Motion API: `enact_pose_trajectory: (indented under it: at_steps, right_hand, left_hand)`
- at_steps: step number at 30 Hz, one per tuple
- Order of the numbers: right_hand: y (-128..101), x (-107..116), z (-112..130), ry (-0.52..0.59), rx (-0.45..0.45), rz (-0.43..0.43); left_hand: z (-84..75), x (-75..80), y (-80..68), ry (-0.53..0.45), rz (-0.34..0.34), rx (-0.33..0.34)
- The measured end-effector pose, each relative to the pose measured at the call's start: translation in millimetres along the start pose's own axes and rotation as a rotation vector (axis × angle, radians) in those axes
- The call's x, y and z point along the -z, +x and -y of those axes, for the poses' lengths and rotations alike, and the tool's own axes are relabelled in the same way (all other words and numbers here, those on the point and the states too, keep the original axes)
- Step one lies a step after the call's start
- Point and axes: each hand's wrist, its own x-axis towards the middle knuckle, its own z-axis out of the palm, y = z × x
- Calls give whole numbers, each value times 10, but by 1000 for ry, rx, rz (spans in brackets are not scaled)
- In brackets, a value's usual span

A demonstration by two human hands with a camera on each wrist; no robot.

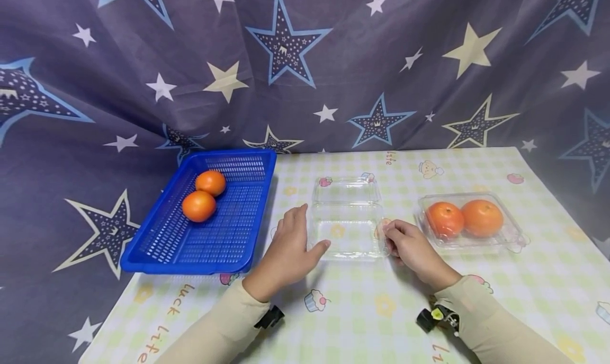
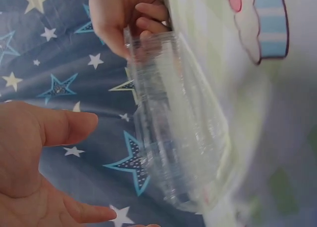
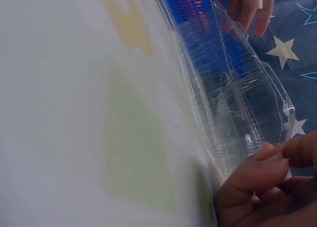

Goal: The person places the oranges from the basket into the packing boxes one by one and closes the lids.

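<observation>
An empty clear plastic clamshell box [image 1: 347, 218] lies open in the middle of the table. My left hand [image 1: 305, 231] rests beside its left edge with fingers straight, the thumb touching the box's near corner. My right hand [image 1: 392, 234] pinches the box's right rim. In the left wrist view the open left hand [image 2: 44, 172] is a little apart from the box [image 2: 183, 123], with the right hand [image 2: 124, 19] gripping its far edge. In the right wrist view, the right hand's fingertips [image 3: 270, 170] nip the box's [image 3: 233, 98] corner.
A blue plastic basket [image 1: 224, 231] with two orange fruits [image 1: 198, 205] sits at the table's left edge. A closed clear box [image 1: 512, 237] holding two orange fruits [image 1: 464, 218] stands to the right. A checked tablecloth [image 1: 362, 311] covers the table; a starred curtain hangs behind.
</observation>
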Motion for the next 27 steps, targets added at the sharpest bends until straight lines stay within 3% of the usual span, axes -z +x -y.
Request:
enact_pose_trajectory:
  at_steps: [8, 17, 27]
  right_hand:
    - [0, -1, -19, -17, 23, -3]
    - [21, 0, -40, -31, -5, -5]
    - [20, -1, -49, -18, -8, -1]
  left_hand:
    - [13, 270, 9, 48, -48, -77]
    - [33, 439, -11, 44, -41, -61]
    - [98, 648, 18, 110, -66, -72]
